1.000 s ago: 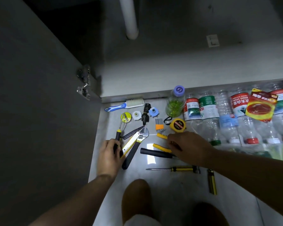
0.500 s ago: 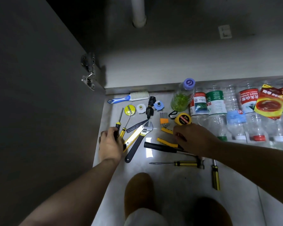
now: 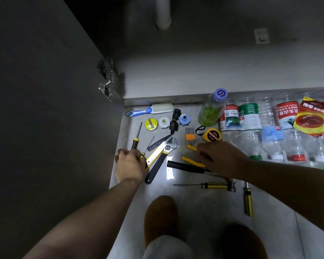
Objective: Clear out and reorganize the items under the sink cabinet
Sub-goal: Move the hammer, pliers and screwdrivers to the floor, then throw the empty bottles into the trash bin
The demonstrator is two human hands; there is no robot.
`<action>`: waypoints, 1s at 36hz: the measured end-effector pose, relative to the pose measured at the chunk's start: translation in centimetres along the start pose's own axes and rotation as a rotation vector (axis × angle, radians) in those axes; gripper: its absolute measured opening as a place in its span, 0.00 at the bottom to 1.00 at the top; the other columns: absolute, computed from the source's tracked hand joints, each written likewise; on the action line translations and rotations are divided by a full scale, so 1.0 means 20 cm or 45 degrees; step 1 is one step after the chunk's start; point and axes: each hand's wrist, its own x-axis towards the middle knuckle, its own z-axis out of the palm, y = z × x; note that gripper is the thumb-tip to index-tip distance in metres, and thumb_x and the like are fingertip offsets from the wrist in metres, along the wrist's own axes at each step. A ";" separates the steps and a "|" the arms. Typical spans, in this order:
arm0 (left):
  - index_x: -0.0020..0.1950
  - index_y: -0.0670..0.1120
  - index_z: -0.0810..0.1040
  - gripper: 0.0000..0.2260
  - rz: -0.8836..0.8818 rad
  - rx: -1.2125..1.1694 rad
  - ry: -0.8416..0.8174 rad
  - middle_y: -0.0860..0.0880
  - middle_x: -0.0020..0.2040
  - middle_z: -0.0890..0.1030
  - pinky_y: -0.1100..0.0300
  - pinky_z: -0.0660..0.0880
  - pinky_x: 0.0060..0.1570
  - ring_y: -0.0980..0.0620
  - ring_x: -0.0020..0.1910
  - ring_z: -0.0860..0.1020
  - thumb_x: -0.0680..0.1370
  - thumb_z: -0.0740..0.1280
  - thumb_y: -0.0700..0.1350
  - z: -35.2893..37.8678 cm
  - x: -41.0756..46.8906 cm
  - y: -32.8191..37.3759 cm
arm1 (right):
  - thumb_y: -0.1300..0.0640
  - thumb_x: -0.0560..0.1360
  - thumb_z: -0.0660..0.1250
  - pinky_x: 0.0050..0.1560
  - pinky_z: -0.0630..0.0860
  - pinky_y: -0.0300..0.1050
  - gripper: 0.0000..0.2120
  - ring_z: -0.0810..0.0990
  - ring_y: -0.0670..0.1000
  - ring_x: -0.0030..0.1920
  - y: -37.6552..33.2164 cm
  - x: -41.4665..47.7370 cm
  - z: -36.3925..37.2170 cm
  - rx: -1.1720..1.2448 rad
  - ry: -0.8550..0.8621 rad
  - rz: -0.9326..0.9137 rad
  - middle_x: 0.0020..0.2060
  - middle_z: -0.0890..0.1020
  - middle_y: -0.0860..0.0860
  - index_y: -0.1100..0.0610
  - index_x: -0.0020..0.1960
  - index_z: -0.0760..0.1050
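Tools lie spread on the grey floor in front of the dark open sink cabinet (image 3: 195,53). My left hand (image 3: 130,163) grips the handles of two black-and-yellow screwdrivers (image 3: 136,141), right beside a yellow utility knife (image 3: 155,153) and an adjustable wrench (image 3: 161,161). My right hand (image 3: 220,158) lies over yellow-handled pliers (image 3: 191,160), fingers curled at the handles. A hammer with a black handle (image 3: 185,168) runs under that hand. A yellow tape measure (image 3: 211,135) sits just beyond it.
A brush (image 3: 151,109), tape roll (image 3: 151,124), hex keys (image 3: 190,135) and a green-filled bottle (image 3: 211,109) lie near the cabinet edge. Several plastic bottles (image 3: 251,128) line the right. Two screwdrivers (image 3: 206,185) (image 3: 248,200) lie nearer me. The cabinet door (image 3: 45,109) stands open left; my knees (image 3: 161,217) are below.
The view has shifted slightly down and left. My left hand has slid left along the screwdriver handles and closed on them. My right hand stays over the pliers.
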 end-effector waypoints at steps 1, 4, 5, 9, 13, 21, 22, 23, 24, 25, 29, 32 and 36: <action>0.54 0.52 0.81 0.07 0.008 -0.011 0.000 0.46 0.59 0.70 0.49 0.76 0.54 0.43 0.61 0.71 0.78 0.70 0.52 0.00 0.00 0.00 | 0.53 0.81 0.61 0.38 0.78 0.48 0.07 0.77 0.47 0.35 0.00 0.00 0.00 -0.009 -0.004 0.002 0.36 0.78 0.46 0.52 0.48 0.75; 0.57 0.51 0.80 0.09 0.027 -0.033 0.004 0.45 0.60 0.70 0.48 0.76 0.57 0.43 0.60 0.72 0.78 0.71 0.51 0.00 -0.01 0.01 | 0.51 0.81 0.61 0.39 0.78 0.48 0.07 0.78 0.47 0.36 0.01 -0.01 -0.01 -0.004 -0.016 0.019 0.36 0.78 0.46 0.51 0.48 0.75; 0.58 0.52 0.79 0.10 0.037 -0.025 0.015 0.46 0.60 0.70 0.47 0.76 0.57 0.43 0.61 0.72 0.78 0.70 0.51 -0.01 -0.02 0.02 | 0.52 0.81 0.62 0.39 0.78 0.48 0.06 0.78 0.47 0.36 0.02 -0.02 -0.01 -0.006 -0.025 0.028 0.37 0.79 0.46 0.51 0.48 0.76; 0.58 0.51 0.77 0.12 0.197 0.061 0.104 0.46 0.61 0.71 0.46 0.74 0.57 0.43 0.61 0.73 0.76 0.71 0.49 -0.02 -0.04 0.09 | 0.54 0.79 0.63 0.39 0.73 0.43 0.03 0.78 0.48 0.39 0.05 -0.08 -0.03 -0.012 -0.126 0.068 0.38 0.77 0.45 0.51 0.48 0.74; 0.55 0.48 0.79 0.09 0.517 -0.022 0.113 0.47 0.59 0.73 0.47 0.76 0.56 0.44 0.58 0.75 0.76 0.70 0.46 -0.06 -0.06 0.23 | 0.53 0.79 0.64 0.50 0.77 0.48 0.07 0.79 0.50 0.48 0.10 -0.19 -0.09 -0.044 -0.303 0.152 0.48 0.81 0.49 0.52 0.55 0.77; 0.55 0.50 0.81 0.05 1.211 0.028 -0.592 0.50 0.53 0.79 0.53 0.75 0.56 0.51 0.54 0.77 0.80 0.68 0.44 -0.14 -0.14 0.79 | 0.51 0.79 0.63 0.52 0.73 0.42 0.13 0.77 0.49 0.53 0.25 -0.53 -0.28 -0.149 -0.383 0.447 0.60 0.79 0.49 0.46 0.64 0.74; 0.54 0.50 0.81 0.05 1.269 0.083 -0.674 0.50 0.53 0.79 0.53 0.76 0.55 0.51 0.53 0.78 0.80 0.68 0.44 -0.15 -0.16 0.87 | 0.51 0.79 0.63 0.47 0.74 0.41 0.12 0.77 0.47 0.48 0.27 -0.59 -0.30 -0.145 -0.368 0.488 0.58 0.79 0.50 0.46 0.63 0.74; 0.54 0.51 0.80 0.05 1.316 0.146 -0.742 0.51 0.54 0.80 0.54 0.77 0.54 0.51 0.53 0.78 0.80 0.68 0.44 -0.16 -0.18 0.94 | 0.52 0.79 0.64 0.44 0.75 0.41 0.12 0.77 0.47 0.45 0.28 -0.62 -0.32 -0.121 -0.358 0.522 0.56 0.79 0.50 0.47 0.62 0.74; 0.55 0.51 0.80 0.05 1.373 0.206 -0.803 0.51 0.54 0.80 0.54 0.77 0.54 0.51 0.52 0.78 0.80 0.67 0.44 -0.16 -0.22 1.03 | 0.53 0.78 0.65 0.45 0.76 0.42 0.12 0.78 0.48 0.46 0.30 -0.69 -0.35 -0.099 -0.336 0.562 0.54 0.78 0.50 0.48 0.61 0.75; 0.55 0.52 0.79 0.05 1.407 0.260 -0.863 0.52 0.54 0.80 0.55 0.77 0.53 0.51 0.52 0.78 0.81 0.66 0.45 -0.18 -0.24 1.10 | 0.54 0.76 0.66 0.47 0.77 0.44 0.13 0.79 0.50 0.50 0.31 -0.73 -0.37 -0.095 -0.310 0.583 0.53 0.78 0.50 0.49 0.60 0.75; 0.62 0.52 0.78 0.10 1.483 0.453 -0.975 0.53 0.57 0.80 0.58 0.76 0.54 0.53 0.52 0.78 0.82 0.65 0.48 -0.22 -0.35 1.41 | 0.53 0.77 0.66 0.53 0.78 0.49 0.10 0.79 0.53 0.52 0.41 -0.91 -0.45 -0.092 -0.051 0.706 0.54 0.78 0.51 0.50 0.58 0.78; 0.66 0.51 0.76 0.13 1.490 0.596 -0.967 0.51 0.62 0.78 0.60 0.70 0.52 0.53 0.52 0.74 0.82 0.66 0.50 -0.24 -0.40 1.60 | 0.54 0.78 0.65 0.50 0.76 0.46 0.09 0.77 0.52 0.50 0.54 -0.96 -0.50 0.013 0.162 0.808 0.55 0.76 0.51 0.50 0.57 0.79; 0.66 0.51 0.76 0.14 1.468 0.637 -0.903 0.49 0.64 0.77 0.58 0.70 0.53 0.51 0.55 0.74 0.82 0.65 0.52 -0.23 -0.42 1.75 | 0.56 0.77 0.67 0.53 0.75 0.46 0.13 0.76 0.54 0.53 0.69 -0.89 -0.54 0.112 0.324 0.916 0.63 0.73 0.55 0.52 0.62 0.76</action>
